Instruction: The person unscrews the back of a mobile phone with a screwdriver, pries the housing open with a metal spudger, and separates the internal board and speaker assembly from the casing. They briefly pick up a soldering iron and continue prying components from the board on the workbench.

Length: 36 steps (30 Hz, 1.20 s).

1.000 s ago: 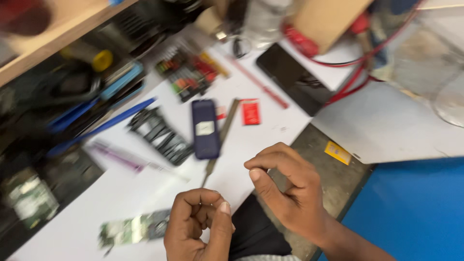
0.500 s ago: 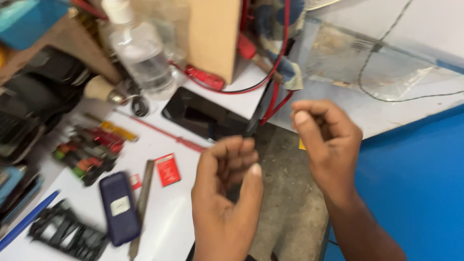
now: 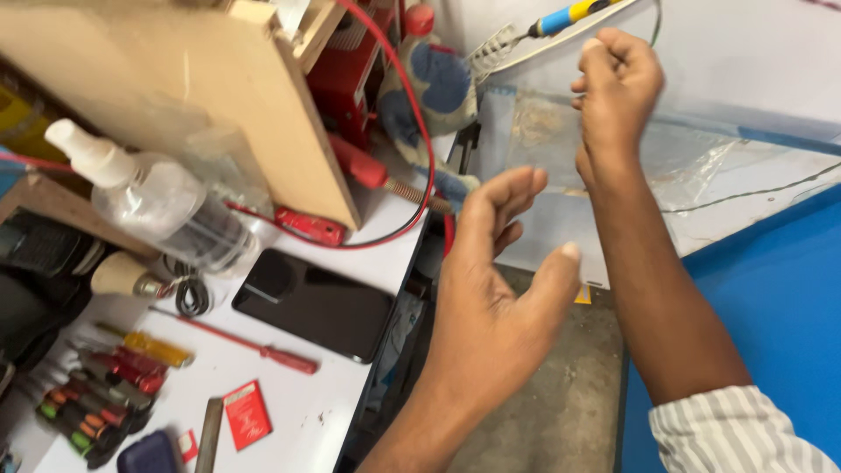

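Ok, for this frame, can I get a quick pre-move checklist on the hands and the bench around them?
1. Right hand raised at the clear plastic sheet: ok, fingers closed near its top edge; actual grip cannot tell.
2. Left hand free: ok, open, holding nothing.
3. Soldering iron away from the right hand: not ok, it lies just beside it.
4. Black phone lying flat on the white bench: ok.
5. Red cable away from both hands: ok.
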### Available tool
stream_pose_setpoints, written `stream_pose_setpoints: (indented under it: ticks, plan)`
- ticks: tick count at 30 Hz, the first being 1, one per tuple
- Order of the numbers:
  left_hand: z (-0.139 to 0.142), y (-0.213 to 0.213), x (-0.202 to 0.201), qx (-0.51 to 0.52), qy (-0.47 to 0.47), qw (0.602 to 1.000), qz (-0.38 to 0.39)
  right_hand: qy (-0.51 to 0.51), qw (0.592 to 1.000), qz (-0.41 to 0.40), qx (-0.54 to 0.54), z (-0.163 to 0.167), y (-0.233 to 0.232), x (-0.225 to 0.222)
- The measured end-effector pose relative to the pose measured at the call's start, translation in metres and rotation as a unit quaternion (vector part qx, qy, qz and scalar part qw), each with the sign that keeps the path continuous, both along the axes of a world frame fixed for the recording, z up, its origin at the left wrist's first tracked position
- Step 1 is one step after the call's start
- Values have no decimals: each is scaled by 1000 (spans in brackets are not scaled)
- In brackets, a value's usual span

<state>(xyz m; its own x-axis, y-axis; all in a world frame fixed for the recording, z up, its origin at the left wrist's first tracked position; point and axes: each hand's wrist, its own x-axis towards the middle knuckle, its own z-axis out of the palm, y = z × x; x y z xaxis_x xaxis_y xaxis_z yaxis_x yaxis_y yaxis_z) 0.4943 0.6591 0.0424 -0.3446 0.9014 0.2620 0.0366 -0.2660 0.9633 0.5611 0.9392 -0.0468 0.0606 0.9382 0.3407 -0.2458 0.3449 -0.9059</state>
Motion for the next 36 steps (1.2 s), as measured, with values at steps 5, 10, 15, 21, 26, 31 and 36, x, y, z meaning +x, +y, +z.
stream_pose_setpoints:
  ticks: [5,10,15,21,26,31,36]
  plan:
    - [-7,-1,0,-37,-18,999,15,-7,997,-58,-42,-3,56,-18]
    - [-10,-10,6,-68,-42,997,13,-33,997,-30,-69,9,66,-19]
    - [-9,-20,7,-83,-44,995,22,-33,998,-35,-32,12,61,-9]
    - [-2,-42,3,-120,-39,991,38,-4,996,-87,32,15,43,9]
    - [2,-63,7,-117,-51,991,32,50,986,-129,89,8,14,31]
    - [3,-91,11,-141,-46,988,31,115,974,-121,155,-10,-49,66]
    - [0,-131,13,-167,-25,985,44,157,973,-104,133,-18,-134,90]
